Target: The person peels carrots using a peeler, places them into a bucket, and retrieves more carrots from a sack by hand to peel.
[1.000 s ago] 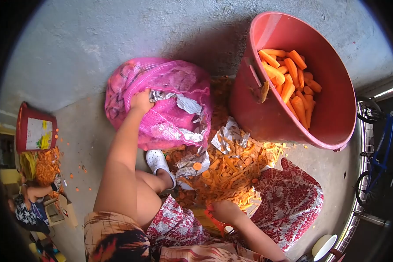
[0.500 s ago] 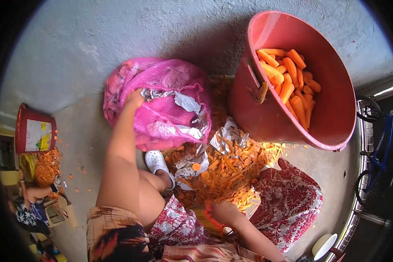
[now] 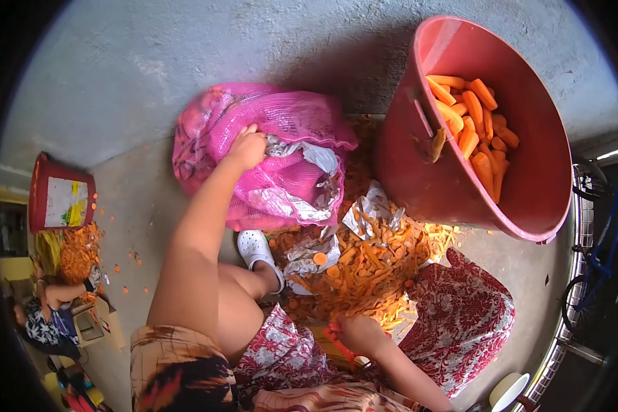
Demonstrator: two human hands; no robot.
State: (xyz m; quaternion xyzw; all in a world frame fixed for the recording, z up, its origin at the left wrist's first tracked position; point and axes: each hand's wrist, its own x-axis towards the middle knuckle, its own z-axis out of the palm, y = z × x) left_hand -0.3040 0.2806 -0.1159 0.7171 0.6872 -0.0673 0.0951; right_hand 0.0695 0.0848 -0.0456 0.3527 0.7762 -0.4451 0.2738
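Observation:
My left hand (image 3: 248,148) is closed on the rim of a pink mesh bag (image 3: 216,141), which slumps against the wall. Crumpled newspaper (image 3: 321,158) shows in its mouth; what else lies inside is hard to make out. Low between my knees, my right hand (image 3: 359,335) is closed around a red-orange handled tool (image 3: 335,332), mostly covered by the fingers, so its kind is unclear. Just beyond that hand spreads a heap of carrot peelings and slices (image 3: 364,268), with torn newspaper (image 3: 374,209) on it.
A big red tub (image 3: 405,151) with peeled carrots (image 3: 477,120) stands at the right by the wall. At far left another person (image 3: 55,302) sits near a red bucket (image 3: 62,196), more peelings (image 3: 81,254) and a cardboard box (image 3: 96,323). A white basin (image 3: 509,391) sits lower right.
My left hand has moved to the right across the bag, drawing the mesh rim along. The right hand stays about where it was. The whole view has shifted slightly.

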